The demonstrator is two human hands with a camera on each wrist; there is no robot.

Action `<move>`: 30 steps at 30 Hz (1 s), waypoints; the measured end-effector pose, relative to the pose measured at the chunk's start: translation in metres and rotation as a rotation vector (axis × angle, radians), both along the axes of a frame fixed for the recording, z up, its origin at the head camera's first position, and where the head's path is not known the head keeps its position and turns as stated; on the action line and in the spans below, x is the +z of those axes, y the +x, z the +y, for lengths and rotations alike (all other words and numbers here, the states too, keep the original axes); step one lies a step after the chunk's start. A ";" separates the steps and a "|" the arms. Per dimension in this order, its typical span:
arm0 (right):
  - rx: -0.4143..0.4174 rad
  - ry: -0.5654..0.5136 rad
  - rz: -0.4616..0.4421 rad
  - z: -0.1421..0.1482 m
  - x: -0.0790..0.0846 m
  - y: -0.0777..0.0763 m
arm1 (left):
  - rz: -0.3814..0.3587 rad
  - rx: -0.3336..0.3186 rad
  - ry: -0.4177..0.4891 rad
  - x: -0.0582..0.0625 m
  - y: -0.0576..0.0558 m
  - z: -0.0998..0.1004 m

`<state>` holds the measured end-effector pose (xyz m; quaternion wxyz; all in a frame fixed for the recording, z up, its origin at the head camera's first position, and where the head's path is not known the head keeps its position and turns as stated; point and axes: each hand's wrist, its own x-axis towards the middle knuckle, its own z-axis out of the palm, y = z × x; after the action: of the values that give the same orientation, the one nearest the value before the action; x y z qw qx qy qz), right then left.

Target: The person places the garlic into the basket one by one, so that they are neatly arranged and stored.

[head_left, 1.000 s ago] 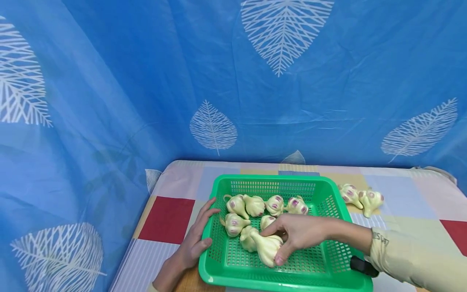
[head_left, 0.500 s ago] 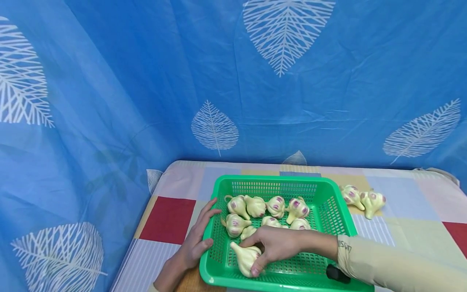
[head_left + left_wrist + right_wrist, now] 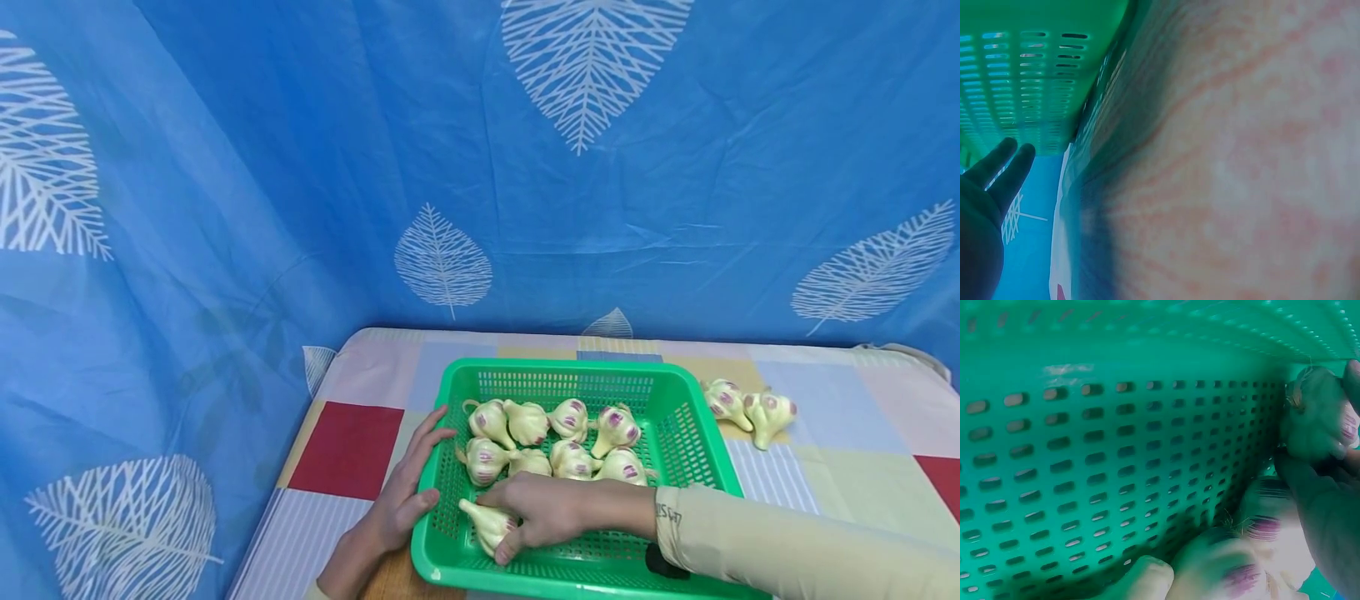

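Observation:
A green plastic basket (image 3: 570,365) with slotted walls stands on the cloth-covered table. My right hand (image 3: 543,504) reaches into its front left part and grips a garlic bulb (image 3: 491,525) between thumb and fingers, its stem pointing toward the left wall. In the right wrist view that bulb (image 3: 1319,419) is close to the basket wall. Several more garlic bulbs (image 3: 617,429) lie in two rows behind my hand, pale with purple streaks. My left hand (image 3: 401,504) rests against the left rim from outside, fingers extended, thumb near the rim.
To the right of the basket, two garlic bulbs (image 3: 770,415) lie together on the patchwork tablecloth (image 3: 832,417). A blue curtain (image 3: 337,167) with white leaf prints hangs behind and to the left. Brown wood (image 3: 405,579) shows at the front edge.
My right hand has moved left and down with the garlic bulb, from mid-basket to the front left. Bulbs behind it have come into view. The left hand has stayed on the rim.

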<state>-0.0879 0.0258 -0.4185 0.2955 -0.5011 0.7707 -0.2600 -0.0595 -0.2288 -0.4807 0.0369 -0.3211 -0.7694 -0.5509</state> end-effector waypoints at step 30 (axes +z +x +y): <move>-0.002 0.071 0.058 0.006 0.045 0.000 | 0.003 0.003 -0.006 0.001 0.001 0.001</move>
<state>-0.0878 0.0318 -0.3738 0.2906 -0.4970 0.7881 -0.2179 -0.0589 -0.2282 -0.4801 0.0380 -0.3209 -0.7716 -0.5479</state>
